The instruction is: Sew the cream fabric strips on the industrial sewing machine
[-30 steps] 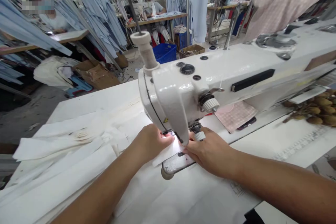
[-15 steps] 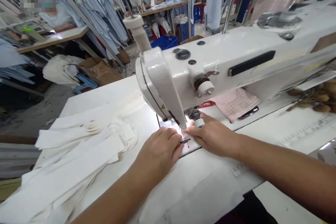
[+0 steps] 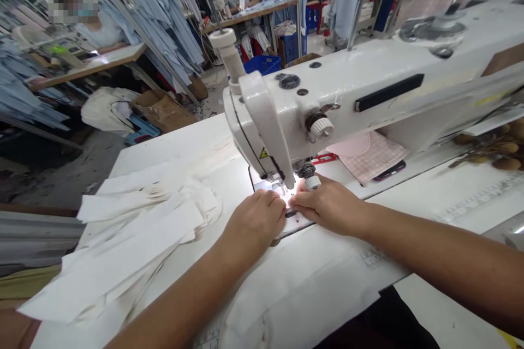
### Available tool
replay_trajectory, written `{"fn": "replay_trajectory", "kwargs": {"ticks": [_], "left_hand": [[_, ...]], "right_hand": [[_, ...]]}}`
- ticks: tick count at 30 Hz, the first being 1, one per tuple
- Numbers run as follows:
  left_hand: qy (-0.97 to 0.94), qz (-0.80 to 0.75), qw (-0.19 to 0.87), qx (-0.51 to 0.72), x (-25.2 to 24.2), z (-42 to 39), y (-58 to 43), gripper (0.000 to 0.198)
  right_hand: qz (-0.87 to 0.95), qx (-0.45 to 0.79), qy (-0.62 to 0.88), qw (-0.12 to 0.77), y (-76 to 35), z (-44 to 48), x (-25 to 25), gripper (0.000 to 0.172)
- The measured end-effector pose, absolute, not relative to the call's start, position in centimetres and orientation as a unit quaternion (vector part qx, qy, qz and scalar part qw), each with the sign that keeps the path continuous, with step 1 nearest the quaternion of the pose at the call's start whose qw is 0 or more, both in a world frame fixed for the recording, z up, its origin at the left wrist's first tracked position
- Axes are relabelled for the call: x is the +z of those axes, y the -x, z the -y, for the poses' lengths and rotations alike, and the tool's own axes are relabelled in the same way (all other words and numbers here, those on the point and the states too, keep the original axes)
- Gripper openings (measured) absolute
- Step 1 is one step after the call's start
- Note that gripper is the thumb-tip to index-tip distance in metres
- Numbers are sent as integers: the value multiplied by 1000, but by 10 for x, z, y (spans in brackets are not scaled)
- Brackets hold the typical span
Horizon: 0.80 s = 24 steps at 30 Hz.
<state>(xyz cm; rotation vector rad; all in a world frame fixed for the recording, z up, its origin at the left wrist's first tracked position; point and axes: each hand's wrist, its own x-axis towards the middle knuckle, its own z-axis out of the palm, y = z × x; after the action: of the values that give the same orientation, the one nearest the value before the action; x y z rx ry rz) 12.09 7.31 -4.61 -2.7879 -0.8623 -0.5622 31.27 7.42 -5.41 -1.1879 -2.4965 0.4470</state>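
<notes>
A white sewing machine (image 3: 262, 125) stands over the table, its lamp lighting the needle area (image 3: 282, 188) brightly. My left hand (image 3: 256, 221) rests just left of the presser foot, fingers bent and held together. From the right, my right hand (image 3: 327, 204) reaches under the machine head, thumb and forefinger pinched close to the needle. Glare and the fingers hide what lies between the fingertips. White cut fabric strips (image 3: 143, 240) lie in a loose, layered pile left of my left forearm. A thin white sheet (image 3: 311, 300) covers the table's front edge.
Behind the needle lie red-handled scissors (image 3: 325, 158) and a pink checked cloth (image 3: 372, 155) over a dark phone-like object (image 3: 391, 170). Brown round fruits on stems (image 3: 505, 147) sit at the right. Beyond are co-workers at sewing tables, hanging blue garments (image 3: 151, 5) and a blue crate (image 3: 262, 64).
My hands have shifted slightly at the needle, with the right fingertips drawn a little nearer me. The whole view has moved a little, so the strips appear farther right.
</notes>
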Motion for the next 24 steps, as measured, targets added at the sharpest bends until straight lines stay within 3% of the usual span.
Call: {"fn": "replay_trajectory", "kwargs": {"ticks": [10,21,24], "left_hand": [[938,281,130,-158,-50,-76,-119,18],[932,324,11,-160,-46,-78,-118,20],[923,339,-4,-181,-46,-76,-120,11]], "right_hand": [[876,150,418,191,-313,-74,-55,19],[887,105,428,137,-307,-77,-60,21],[887,94,433,133,-306,-78,-60,18]]}}
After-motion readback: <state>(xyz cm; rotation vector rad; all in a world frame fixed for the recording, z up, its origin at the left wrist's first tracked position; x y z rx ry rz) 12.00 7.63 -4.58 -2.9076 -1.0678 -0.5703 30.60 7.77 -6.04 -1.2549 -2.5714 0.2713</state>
